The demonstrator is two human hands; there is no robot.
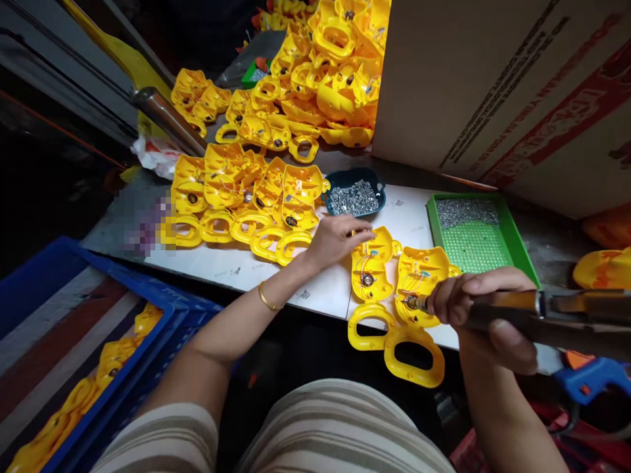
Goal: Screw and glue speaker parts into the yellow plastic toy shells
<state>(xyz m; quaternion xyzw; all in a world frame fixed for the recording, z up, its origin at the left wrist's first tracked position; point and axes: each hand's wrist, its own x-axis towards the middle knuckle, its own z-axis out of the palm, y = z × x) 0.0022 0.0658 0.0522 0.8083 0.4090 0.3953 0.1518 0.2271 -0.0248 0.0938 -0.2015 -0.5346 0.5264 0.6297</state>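
Observation:
Two yellow plastic shells lie side by side at the table's near edge. My left hand [338, 238] rests with fingers stretched flat on the top of the left shell [369, 270]. My right hand [486, 315] is closed round a powered screwdriver [547, 314], whose tip touches the lower left of the right shell [419, 279]. Both shells show small wired parts inside and have ring handles hanging over the edge.
A dark blue dish of screws [355, 196] and a green tray of screws [473, 233] sit behind the shells. Yellow shells [236, 197] are piled left and at the back. A cardboard box [503, 85] stands right; a blue crate [118, 355] holds shells lower left.

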